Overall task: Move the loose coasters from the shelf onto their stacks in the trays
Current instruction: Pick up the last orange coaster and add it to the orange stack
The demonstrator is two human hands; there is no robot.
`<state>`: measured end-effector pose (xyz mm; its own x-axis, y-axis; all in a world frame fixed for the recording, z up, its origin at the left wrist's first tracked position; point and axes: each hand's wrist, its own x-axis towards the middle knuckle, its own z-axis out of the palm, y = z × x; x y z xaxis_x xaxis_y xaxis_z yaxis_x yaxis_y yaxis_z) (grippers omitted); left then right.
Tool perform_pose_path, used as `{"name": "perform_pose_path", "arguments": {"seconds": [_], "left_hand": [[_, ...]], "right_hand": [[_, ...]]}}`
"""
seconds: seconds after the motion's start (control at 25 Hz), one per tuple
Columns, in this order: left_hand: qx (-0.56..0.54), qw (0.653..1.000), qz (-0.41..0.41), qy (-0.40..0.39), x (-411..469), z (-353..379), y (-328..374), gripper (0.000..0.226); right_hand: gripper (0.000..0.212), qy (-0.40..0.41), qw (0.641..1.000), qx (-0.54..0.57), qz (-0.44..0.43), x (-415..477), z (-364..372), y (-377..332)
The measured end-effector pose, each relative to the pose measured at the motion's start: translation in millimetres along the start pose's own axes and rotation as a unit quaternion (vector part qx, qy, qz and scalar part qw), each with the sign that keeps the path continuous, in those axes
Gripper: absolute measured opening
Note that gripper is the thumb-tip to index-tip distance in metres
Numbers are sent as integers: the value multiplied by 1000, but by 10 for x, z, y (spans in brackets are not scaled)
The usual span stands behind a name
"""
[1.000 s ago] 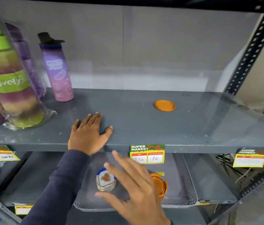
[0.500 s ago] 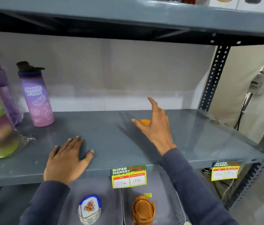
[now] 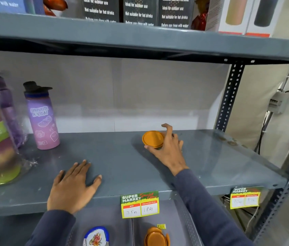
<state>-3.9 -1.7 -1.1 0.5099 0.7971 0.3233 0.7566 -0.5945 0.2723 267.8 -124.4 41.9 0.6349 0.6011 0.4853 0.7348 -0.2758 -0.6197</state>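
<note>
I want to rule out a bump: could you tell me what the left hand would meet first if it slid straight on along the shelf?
The left hand lies flat, fingers pointing toward the back. The shelf ahead looks bare up to the back wall; the purple bottle stands off to the left, though depth is uncertain.

Orange coaster (image 3: 153,139) is gripped by right hand (image 3: 168,148) and tilted up off the grey shelf (image 3: 211,162) — left hand (image 3: 72,187) is laid flat near the front edge, fingers spread.
</note>
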Motion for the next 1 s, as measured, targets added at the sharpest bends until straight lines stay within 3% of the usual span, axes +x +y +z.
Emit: {"name": "perform_pose_path", "arguments": {"seconds": [0.16, 0.28, 0.4, 0.48, 0.56, 0.6, 0.68, 0.72, 0.76, 0.8, 1.0], "left_hand": [[-3, 1000, 1, 8, -2, -1, 18, 70], [1, 1000, -1, 14, -10, 3, 16, 75], [4, 1000, 3, 10, -7, 14, 10, 72], [3, 1000, 5, 10, 9, 16, 1, 69], [3, 1000, 2, 13, 7, 21, -3, 71], [2, 1000, 1, 15, 0, 29, -2, 73], [2, 1000, 4, 13, -3, 47, -1, 72], [4, 1000, 5, 11, 4, 50, -4, 71], [6, 1000, 5, 10, 9, 49, -8, 73], [7, 1000, 5, 10, 14, 47, -15, 74], [-3, 1000, 5, -2, 23, 45, -29, 68]], "right_hand": [[89, 116, 985, 29, -122, -255, -386, -445], [89, 222, 948, 44, -223, -561, -747, -779], [88, 273, 912, 92, -292, -823, -1031, -1037], [88, 271, 911, 129, -284, -921, -1112, -1128], [88, 207, 905, 308, -209, -990, -1113, -1171], [87, 126, 861, 472, -141, -1015, -1107, -1183], [83, -70, 687, 724, -8, -1049, -1117, -1187], [82, -147, 605, 782, 38, -1059, -1122, -1187], [82, -196, 546, 811, 72, -1063, -1120, -1186], [83, -221, 509, 826, 96, -1060, -1110, -1190], [83, -248, 477, 836, 111, -1080, -1015, -1174]]}}
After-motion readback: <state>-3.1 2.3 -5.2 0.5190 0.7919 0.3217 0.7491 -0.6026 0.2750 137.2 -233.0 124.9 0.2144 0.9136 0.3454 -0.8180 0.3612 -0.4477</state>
